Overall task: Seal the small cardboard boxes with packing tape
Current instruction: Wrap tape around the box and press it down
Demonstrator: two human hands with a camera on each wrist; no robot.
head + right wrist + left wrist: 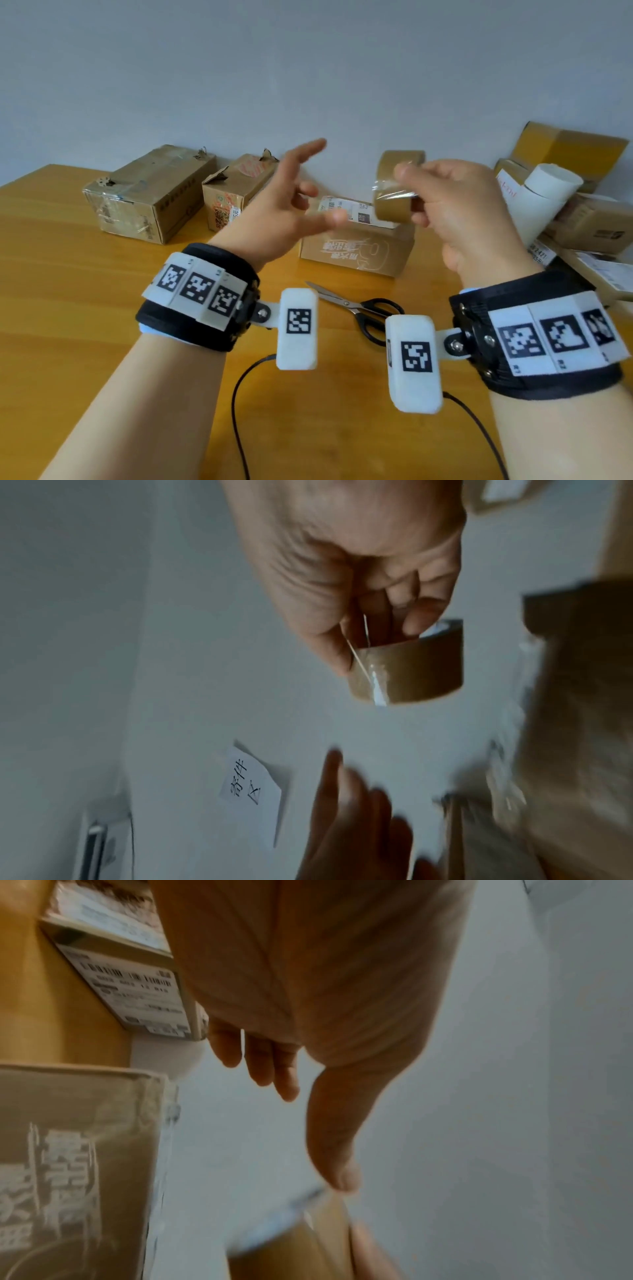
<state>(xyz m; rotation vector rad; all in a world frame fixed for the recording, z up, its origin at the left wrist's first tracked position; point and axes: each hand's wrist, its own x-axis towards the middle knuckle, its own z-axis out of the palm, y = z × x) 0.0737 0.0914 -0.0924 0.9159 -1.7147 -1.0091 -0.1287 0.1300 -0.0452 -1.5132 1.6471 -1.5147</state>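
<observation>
Right wrist view shows a wall note (249,783) reading "寄件区". Right hand (459,212) grips the tape roll (394,195) above the printed box (356,250); its blurred lettering is unreadable. Left hand (284,202) is spread, empty.

Your tape roll (394,192) is brown with a shiny clear strip. Boxes (356,250) are tan with white labels, table (68,308) yellow-orange wood, scissors (370,311) black-handled, wristbands (198,298) black with black-and-white square markers, wall (308,68) pale grey, tube (544,195) white.
</observation>
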